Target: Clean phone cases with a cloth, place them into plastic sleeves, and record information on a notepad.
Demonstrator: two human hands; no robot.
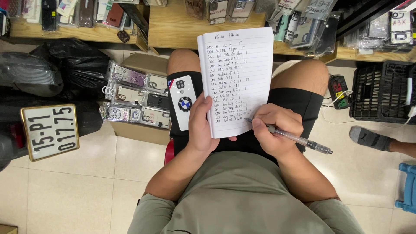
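Note:
I sit with a white lined notebook [237,78] resting on my lap, its page filled with a handwritten list. My left hand [200,125] grips the notebook's lower left edge, thumb on the page. A white phone case [183,102] with a round emblem lies on my left thigh, just beside that hand. My right hand [277,130] holds a clear pen [299,139], with the tip touching the lowest lines of the page.
A cardboard box [138,130] of packaged phone cases stands left of my knee. Wooden shelves [173,26] with more cases run along the top. A plate with numbers [50,130] and black bags are at left. A power strip [339,91], black crate [381,91] and another person's socked foot [368,138] are at right.

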